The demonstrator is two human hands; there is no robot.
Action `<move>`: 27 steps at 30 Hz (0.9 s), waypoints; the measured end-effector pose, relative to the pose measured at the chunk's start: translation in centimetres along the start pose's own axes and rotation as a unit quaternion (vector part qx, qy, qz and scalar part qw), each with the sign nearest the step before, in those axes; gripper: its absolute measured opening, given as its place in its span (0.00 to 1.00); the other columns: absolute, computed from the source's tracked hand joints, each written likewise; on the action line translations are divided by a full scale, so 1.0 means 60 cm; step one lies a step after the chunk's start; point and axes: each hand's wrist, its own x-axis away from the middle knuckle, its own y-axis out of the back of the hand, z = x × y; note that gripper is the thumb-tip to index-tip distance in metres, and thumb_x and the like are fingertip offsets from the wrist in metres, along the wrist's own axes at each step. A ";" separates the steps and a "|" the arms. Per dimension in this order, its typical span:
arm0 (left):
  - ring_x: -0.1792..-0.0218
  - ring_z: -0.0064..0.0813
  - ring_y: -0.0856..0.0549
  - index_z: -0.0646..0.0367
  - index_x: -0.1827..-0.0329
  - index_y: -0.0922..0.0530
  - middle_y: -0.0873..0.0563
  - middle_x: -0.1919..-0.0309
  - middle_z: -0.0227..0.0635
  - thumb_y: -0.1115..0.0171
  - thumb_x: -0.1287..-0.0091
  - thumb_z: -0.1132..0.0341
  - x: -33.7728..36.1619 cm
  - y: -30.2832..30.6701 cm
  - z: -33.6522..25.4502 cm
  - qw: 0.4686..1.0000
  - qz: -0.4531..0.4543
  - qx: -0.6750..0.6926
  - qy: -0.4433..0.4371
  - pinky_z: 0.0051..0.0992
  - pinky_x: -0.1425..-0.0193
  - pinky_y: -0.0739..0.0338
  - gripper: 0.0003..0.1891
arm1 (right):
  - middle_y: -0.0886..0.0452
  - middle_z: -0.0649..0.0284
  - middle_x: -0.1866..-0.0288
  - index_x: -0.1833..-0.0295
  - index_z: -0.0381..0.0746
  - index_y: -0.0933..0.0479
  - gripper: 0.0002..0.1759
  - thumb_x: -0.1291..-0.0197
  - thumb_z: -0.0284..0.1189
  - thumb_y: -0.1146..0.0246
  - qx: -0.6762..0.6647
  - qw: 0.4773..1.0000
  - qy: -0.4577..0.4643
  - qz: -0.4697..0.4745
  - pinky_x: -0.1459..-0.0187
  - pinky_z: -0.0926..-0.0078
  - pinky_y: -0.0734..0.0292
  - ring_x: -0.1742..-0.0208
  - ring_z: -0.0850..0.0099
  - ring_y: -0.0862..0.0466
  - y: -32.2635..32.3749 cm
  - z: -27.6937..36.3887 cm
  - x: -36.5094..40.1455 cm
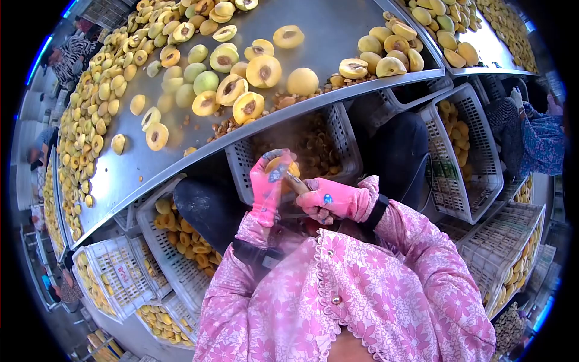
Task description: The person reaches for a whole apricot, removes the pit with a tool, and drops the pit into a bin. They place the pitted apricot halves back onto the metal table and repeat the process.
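Note:
My left hand (269, 184), in a pink glove, is closed round a yellow-orange fruit piece (279, 164) above a white crate (353, 154). To its right, my right hand (333, 200), also gloved in pink, grips a tool with a wooden handle (297, 184). The tool's upper end touches or nearly touches the fruit; its tip is hard to make out. Below the hands, the crate holds orange-brown pieces. Beyond them, halved fruits with brown pits (263, 72) lie near the edge of the metal table (181, 158).
Whole and halved fruits (102, 102) are heaped along the table's left. Crates of fruit stand at the left (148, 220) and right (491, 175) of my legs. Loose pits lie along the raised table edge. A person in a blue patterned sleeve (540, 136) sits at the far right.

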 end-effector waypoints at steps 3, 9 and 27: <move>0.65 0.31 0.14 0.62 0.55 0.20 0.15 0.63 0.41 0.35 0.38 0.67 -0.003 -0.001 0.006 0.998 0.007 0.058 -0.034 0.30 0.64 0.17 0.11 | 0.32 0.73 0.80 0.66 0.45 0.35 0.07 0.40 0.29 0.42 -0.085 0.996 0.017 0.034 0.86 0.88 0.41 0.86 0.85 0.34 -0.010 -0.004 -0.001; 0.67 0.31 0.15 0.62 0.56 0.21 0.15 0.65 0.41 0.33 0.39 0.66 -0.009 0.003 0.010 0.998 0.009 0.019 0.064 0.28 0.64 0.18 0.12 | 0.33 0.74 0.81 0.66 0.45 0.34 0.07 0.39 0.29 0.41 0.004 0.999 0.025 -0.032 0.87 0.89 0.43 0.87 0.85 0.35 -0.006 -0.013 0.001; 0.66 0.34 0.14 0.67 0.56 0.22 0.15 0.65 0.43 0.34 0.41 0.67 -0.011 0.030 0.013 0.973 0.081 -0.075 0.202 0.29 0.58 0.19 0.14 | 0.31 0.72 0.82 0.70 0.40 0.29 0.10 0.40 0.34 0.44 0.147 0.988 0.002 -0.045 0.84 0.84 0.40 0.86 0.82 0.33 0.004 -0.028 -0.002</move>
